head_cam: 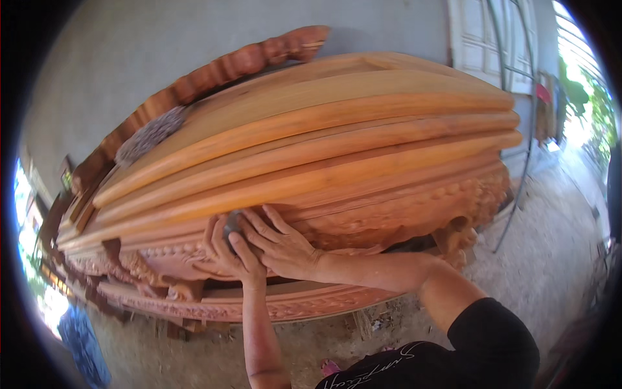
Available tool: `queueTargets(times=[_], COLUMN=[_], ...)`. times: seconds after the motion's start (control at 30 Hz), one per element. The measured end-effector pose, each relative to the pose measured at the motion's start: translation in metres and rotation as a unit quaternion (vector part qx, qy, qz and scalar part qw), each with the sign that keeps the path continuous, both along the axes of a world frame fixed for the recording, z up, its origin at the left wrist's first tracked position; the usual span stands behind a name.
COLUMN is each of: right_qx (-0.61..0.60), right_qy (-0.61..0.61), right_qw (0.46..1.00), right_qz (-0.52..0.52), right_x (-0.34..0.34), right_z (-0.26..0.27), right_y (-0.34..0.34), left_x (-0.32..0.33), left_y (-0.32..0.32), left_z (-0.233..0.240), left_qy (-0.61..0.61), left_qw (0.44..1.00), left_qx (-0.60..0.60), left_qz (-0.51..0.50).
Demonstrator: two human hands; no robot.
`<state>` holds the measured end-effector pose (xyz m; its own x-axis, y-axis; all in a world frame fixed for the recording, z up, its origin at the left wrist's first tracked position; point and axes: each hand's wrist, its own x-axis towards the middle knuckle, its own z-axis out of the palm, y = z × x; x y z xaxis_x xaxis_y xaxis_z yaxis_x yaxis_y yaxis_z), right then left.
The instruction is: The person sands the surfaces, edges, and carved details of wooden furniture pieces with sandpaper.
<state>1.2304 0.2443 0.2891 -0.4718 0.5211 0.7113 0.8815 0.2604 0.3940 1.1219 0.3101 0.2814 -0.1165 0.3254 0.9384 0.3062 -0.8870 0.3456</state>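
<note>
Before me is a large piece of wooden furniture with rounded, stepped mouldings (pixel 340 141) above a carved apron (pixel 369 214). My left hand (pixel 233 255) curls around a small dark grey pad (pixel 233 227), possibly an abrasive; its exact kind cannot be told. My right hand (pixel 284 243) lies beside and partly over the left, its fingers spread against the pad and the wood. Both hands are at the apron, just under the lowest rounded moulding. They cover most of the pad and the wood beneath it.
A grey shaggy cloth or duster (pixel 150 136) lies on the top's left part. Behind it, a scalloped wooden piece (pixel 204 78) runs along the wall. A lower carved rail (pixel 330 304) spans below my forearms. A thin metal rod (pixel 522 180) stands at right; blue sheeting (pixel 85 345) is lower left.
</note>
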Motion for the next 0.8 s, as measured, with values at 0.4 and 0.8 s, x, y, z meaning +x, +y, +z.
queueTargets(times=[0.4,0.8], right_qx=[0.148,0.306], right_qy=[0.111,0.283], right_qw=[0.953,0.857], right_qz=[-0.241,-0.303], right_x=[0.272,0.238], right_z=[0.0,-0.008], right_y=[-0.262,-0.222], left_x=[0.056,0.086], left_y=[-0.033,-0.063], left_z=[-0.02,-0.033], left_qy=[0.111,0.224], left_qw=[0.984,0.957], left_qx=[0.084,0.074], left_qz=[0.109,0.169])
